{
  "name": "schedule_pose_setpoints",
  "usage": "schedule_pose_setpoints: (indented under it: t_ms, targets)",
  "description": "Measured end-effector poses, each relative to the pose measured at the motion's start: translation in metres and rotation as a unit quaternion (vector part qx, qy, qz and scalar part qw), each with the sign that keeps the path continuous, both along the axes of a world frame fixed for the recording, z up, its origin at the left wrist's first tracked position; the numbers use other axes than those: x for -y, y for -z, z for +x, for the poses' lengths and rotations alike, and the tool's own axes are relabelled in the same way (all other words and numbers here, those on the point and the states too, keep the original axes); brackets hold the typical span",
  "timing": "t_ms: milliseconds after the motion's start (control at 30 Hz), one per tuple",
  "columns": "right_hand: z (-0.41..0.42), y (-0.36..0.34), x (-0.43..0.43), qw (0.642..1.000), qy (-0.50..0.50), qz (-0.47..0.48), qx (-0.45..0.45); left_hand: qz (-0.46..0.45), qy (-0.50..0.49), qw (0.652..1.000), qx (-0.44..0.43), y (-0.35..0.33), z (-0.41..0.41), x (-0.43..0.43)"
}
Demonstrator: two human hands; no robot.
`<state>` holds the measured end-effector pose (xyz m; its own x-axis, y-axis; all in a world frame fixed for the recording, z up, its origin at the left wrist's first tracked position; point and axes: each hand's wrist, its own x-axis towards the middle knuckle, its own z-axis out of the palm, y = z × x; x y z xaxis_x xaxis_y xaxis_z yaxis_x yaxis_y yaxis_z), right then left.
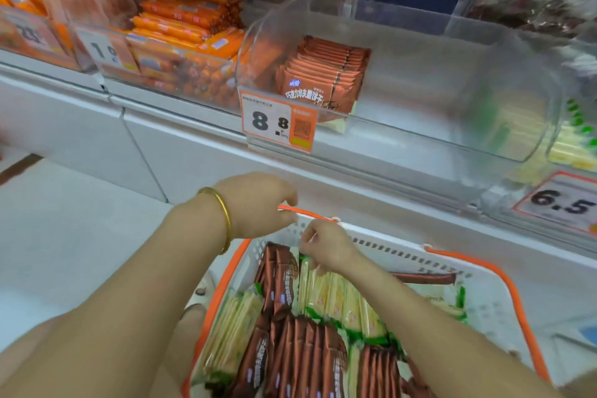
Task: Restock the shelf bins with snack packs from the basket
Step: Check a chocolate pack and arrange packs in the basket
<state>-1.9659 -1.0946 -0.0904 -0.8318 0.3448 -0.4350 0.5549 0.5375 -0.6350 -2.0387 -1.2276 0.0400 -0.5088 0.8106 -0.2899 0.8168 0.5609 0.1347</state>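
Snack packs (290, 342) stand in rows in the white basket (387, 249) under the clear bin (420, 139), our right hand (326, 247) pinching the tops of yellow-green packs (336, 297), our left hand (255, 203) curled on the orange handle (307, 213); we think such a thin grip could drop some.

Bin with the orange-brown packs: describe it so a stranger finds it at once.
On the white shelf above the basket, look right of the heaped orange sausages. The clear bin bears an 8.8 price tag and holds one row of orange-brown packs, otherwise bare.
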Motion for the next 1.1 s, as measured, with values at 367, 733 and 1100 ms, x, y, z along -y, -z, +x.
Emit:
schedule_pose_setpoints:
  t_ms: [367,733,1100]
  targets:
    - [-0.022,0.088,0.011,0.974,-0.171,0.144,0.039,-0.053,-0.019,0.997,0.046,0.005,-0.014,0.002]
    - [-0.018,0.060,0.000,0.920,-0.307,0.243,0.033,0.021,0.022,0.999,0.027,0.004,-0.008,-0.002]
    - [0.050,-0.120,-0.030,0.937,-0.211,0.209,-0.185,0.446,-0.031,0.891,0.071,-0.025,-0.001,-0.010]
